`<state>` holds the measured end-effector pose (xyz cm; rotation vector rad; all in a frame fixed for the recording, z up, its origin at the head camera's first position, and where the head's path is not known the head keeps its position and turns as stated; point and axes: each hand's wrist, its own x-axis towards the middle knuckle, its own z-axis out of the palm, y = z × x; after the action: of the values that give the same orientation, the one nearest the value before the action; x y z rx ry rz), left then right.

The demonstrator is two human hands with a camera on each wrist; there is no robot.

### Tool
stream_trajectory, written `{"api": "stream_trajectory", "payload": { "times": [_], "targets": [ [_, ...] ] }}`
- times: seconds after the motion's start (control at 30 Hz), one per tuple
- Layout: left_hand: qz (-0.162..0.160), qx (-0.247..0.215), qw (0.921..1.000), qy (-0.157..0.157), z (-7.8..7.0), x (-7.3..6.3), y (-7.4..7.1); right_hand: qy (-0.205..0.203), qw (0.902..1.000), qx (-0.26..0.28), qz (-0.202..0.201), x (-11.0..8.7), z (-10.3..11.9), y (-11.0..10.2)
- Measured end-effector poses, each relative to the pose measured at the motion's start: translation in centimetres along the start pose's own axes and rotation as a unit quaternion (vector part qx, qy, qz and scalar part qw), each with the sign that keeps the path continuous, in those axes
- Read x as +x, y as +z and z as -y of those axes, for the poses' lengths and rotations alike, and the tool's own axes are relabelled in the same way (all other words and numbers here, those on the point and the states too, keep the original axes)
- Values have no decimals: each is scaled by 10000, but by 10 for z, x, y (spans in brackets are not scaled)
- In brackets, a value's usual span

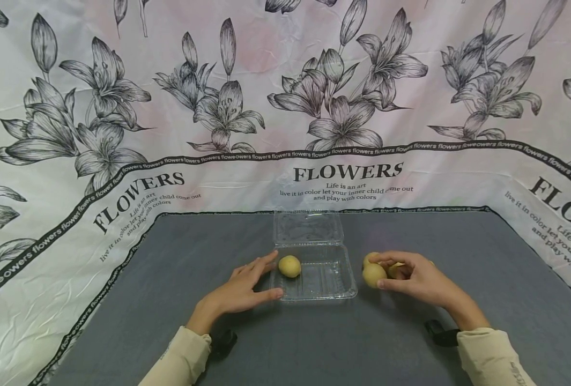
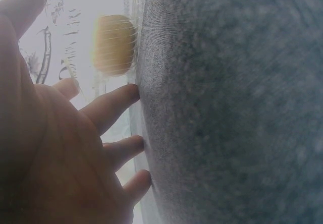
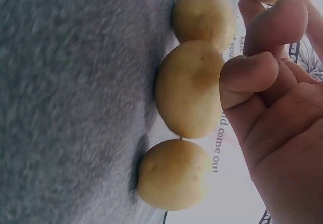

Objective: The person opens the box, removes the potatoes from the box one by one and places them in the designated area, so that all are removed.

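Note:
My left hand point(image 1: 240, 288) rests at the left side of a clear plastic clamshell box point(image 1: 331, 294), its fingers spread along the rim and thumb by the front corner. One small yellow potato point(image 1: 290, 266) lies inside at the left; the left wrist view shows it blurred through the clear wall. To the right of the box my right hand point(image 1: 420, 280) pinches another potato point(image 1: 374, 275) between thumb and fingertips. Under and behind that hand are more potatoes; the right wrist view shows a far potato point(image 3: 203, 17), a middle potato point(image 3: 189, 90) and a near potato point(image 3: 174, 175).
The box's lid point(image 1: 307, 228) is folded back towards the wall. Everything stands on a grey cloth-covered table point(image 1: 304, 343). A white curtain point(image 1: 246, 182) with flower prints and lettering rises behind the table and along its sides. Dark wrist straps show below both hands.

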<state>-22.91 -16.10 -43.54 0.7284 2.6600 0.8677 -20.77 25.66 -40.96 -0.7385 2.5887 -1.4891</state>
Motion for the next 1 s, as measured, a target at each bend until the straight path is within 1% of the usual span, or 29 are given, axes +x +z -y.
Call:
{"api": "stream_trajectory", "payload": {
  "times": [0.2,0.4,0.47,0.57,0.73,0.9,1.0],
  "targets": [
    [-37,21,10000,1,1,0,1,-3,9998,-185,12,-3,-4,-2],
    [-68,-31,10000,41,1,-1,1,-28,9978,-657,11,-5,-6,-4],
    [-62,-70,10000,24,1,-1,1,-101,9964,-844,-10,-6,-6,-4],
    [-42,-107,9999,-3,-1,-1,1,-300,9947,-982,-11,-7,-8,-3],
    [-21,-107,9999,-29,-2,-1,1,-621,9941,-882,108,-7,-13,-1],
    [-22,-92,9999,-45,-2,-1,0,-799,9936,-737,299,-5,-15,0],
    [-24,-84,9999,-58,-2,0,0,-953,9921,-751,311,-4,-16,1]
  ]
}}
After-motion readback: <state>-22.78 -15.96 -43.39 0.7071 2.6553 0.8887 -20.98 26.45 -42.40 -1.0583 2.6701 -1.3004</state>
